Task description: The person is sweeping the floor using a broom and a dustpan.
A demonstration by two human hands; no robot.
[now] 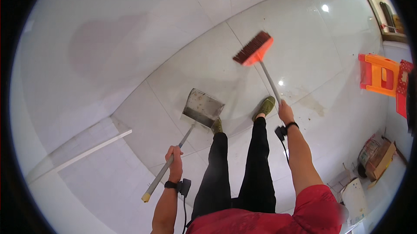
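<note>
My left hand (174, 163) is wrapped round the grey handle of a long-handled dustpan (208, 105), whose metal pan has dark specks in it and sits beside my left shoe. A yellow cap ends the handle's near side. Out to the right, my right hand (285, 111) grips the grey pole of a broom (259, 51). The broom head is orange with dark reddish-brown bristles, slightly blurred, over the tiles ahead of my right shoe. Whether the bristles touch the floor I cannot tell. A black strap with a small device is on each wrist.
Pale glossy tiles (299, 30) carry scattered specks and a brownish smear (313, 103) to the right. Orange-and-red plastic stools (378, 74) stand at the right wall. A cardboard box (381, 162) lies lower right. A white ledge (93, 148) juts out at left; a doorway opens far right.
</note>
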